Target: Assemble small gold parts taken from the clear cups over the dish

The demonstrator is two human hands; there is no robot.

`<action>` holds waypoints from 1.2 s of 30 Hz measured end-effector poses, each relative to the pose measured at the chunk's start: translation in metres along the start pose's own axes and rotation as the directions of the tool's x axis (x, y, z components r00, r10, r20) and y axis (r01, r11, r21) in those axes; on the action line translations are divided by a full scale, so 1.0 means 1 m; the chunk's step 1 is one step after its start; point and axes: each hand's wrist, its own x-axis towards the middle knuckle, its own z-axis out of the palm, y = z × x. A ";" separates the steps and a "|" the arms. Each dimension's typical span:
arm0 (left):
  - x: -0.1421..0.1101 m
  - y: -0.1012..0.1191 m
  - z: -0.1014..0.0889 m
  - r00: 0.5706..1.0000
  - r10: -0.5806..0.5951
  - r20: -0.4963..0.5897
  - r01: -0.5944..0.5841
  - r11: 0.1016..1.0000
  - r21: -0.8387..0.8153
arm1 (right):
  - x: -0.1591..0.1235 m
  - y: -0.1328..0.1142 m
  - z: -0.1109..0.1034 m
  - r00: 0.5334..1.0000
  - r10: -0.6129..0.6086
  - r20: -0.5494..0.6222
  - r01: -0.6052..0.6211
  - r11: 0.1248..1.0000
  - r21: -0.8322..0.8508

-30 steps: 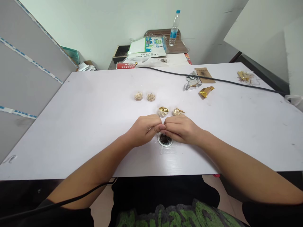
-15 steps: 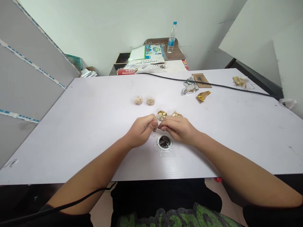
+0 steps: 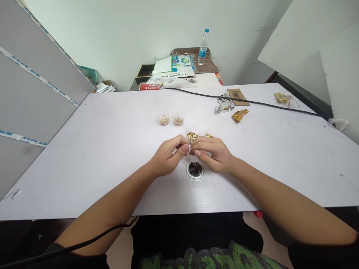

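Observation:
Above the middle of the white table, my left hand point(image 3: 171, 156) is closed, thumb against curled fingers, pinching a tiny gold-coloured piece point(image 3: 190, 148) whose tip sticks out to the right. My right hand point(image 3: 214, 154) meets that tip with curled fingers; whether it grips anything else is hidden. Below the hands lies a round dark dish with a white rim point(image 3: 194, 170), clear film around it. Just behind my fingers stands a clear cup of shiny gold pieces point(image 3: 192, 136). A second heap of gold pieces point(image 3: 209, 135) is partly covered by my right hand.
Two small cups of pale thin pieces point(image 3: 164, 120) point(image 3: 178, 121) stand farther back. Silver wrappers point(image 3: 224, 108), a gold foil packet point(image 3: 240, 115) and brown card point(image 3: 238, 96) lie right. A black cable point(image 3: 263, 104) crosses the table's back. Behind stands a water bottle point(image 3: 202, 50).
My hands have drawn slightly apart, uncovering the round dark dish and the gold tip between them. My right fingers have loosened a little. The view has tipped upward.

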 end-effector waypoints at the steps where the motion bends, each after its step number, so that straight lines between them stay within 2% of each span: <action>1: 0.000 0.000 0.000 1.000 0.000 0.000 0.000 1.000 0.002 | 0.000 0.000 0.000 1.000 0.013 -0.016 -0.013 1.000 0.015; 9: -0.001 -0.002 0.000 0.997 -0.037 -0.071 0.038 0.999 0.016 | 0.000 0.000 0.001 0.982 0.114 -0.151 -0.094 0.987 0.132; 16: -0.002 -0.002 0.000 0.994 -0.057 -0.091 0.059 0.998 0.024 | -0.002 0.000 0.001 0.954 0.269 -0.134 -0.211 0.917 0.339; 24: -0.002 -0.002 0.000 0.996 -0.059 -0.073 0.060 0.998 0.015 | -0.003 0.002 0.004 0.925 0.354 -0.141 -0.225 0.806 0.547; 30: -0.002 0.000 0.000 0.997 -0.056 -0.060 0.056 0.998 0.002 | -0.002 0.001 0.005 0.889 0.446 -0.107 -0.302 0.745 0.594; 36: -0.001 0.001 0.001 0.995 -0.045 -0.090 0.043 0.999 -0.025 | 0.001 -0.002 0.007 0.884 0.449 -0.129 -0.304 0.763 0.571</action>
